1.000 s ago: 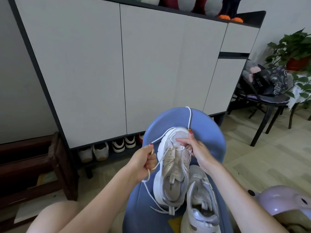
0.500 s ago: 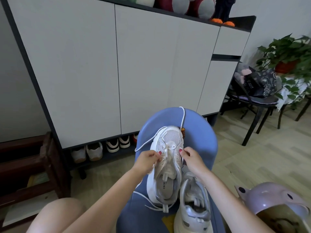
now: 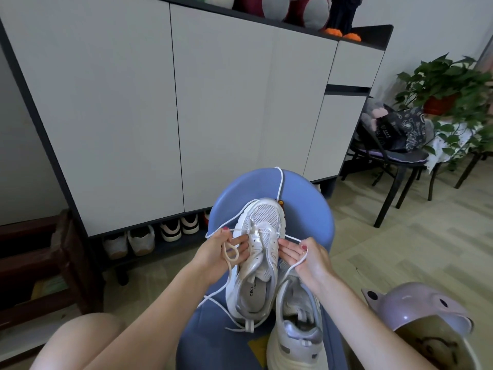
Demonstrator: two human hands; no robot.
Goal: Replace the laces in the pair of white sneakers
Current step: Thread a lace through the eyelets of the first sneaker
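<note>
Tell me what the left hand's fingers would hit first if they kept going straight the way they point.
Likely the white sneaker: the left hand points right, fingertips nearly at its side.

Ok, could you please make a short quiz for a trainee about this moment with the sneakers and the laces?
1. True or false: the left hand holds a cream lace that forms a loop in the palm.
2. Which hand holds the white lace at the side of the upper sneaker?
A. left hand
B. right hand
C. neither
3. Fill in: both sneakers lie on a ____ stool, and the second sneaker is nearer to the person.

Key
1. True.
2. B: the white lace runs from the eyelets into the right hand.
3. Blue.
</note>
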